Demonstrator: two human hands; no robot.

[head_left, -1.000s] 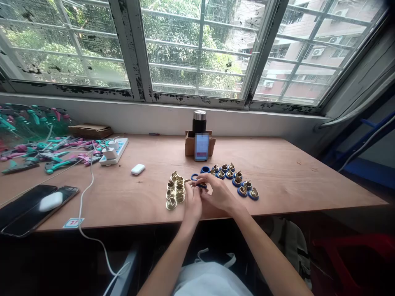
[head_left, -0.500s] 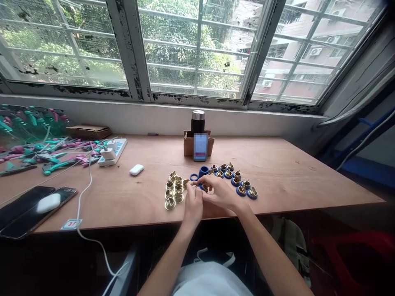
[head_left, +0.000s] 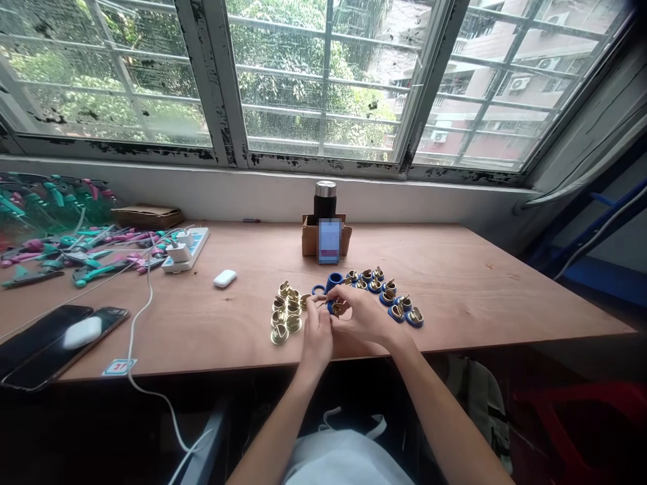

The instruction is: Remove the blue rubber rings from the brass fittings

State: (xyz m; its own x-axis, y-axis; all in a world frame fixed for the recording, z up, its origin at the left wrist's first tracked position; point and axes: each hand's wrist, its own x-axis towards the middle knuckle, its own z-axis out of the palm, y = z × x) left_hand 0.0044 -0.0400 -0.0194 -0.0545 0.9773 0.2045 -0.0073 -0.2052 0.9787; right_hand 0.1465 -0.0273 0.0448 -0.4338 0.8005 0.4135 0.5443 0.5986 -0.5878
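Observation:
A small gold metal piece with a blue ring [head_left: 335,308] sits between my two hands at the middle of the table's front part. My left hand [head_left: 318,331] is closed, its fingertips pinching the piece from the left. From the right, my right hand [head_left: 364,316] curls thumb and fingers around the same piece. Fingers partly cover it. Left of my hands stand several bare gold pieces [head_left: 280,334]. To the right are several gold pieces with blue rings [head_left: 397,312]. Just beyond my fingers lie a stack of blue rings [head_left: 334,280] and a loose blue ring [head_left: 318,289].
A cardboard box [head_left: 309,241] holds a dark bottle [head_left: 325,202], with a phone [head_left: 329,242] leaning on its front. Leftward are a white case [head_left: 225,278], a power strip [head_left: 195,252], pliers [head_left: 96,273], dark phones [head_left: 45,337] and a trailing white cable [head_left: 132,337].
The blue-ringed gold piece shows a little more between my fingers. My hands stay almost in place, and the whole view has shifted very slightly.

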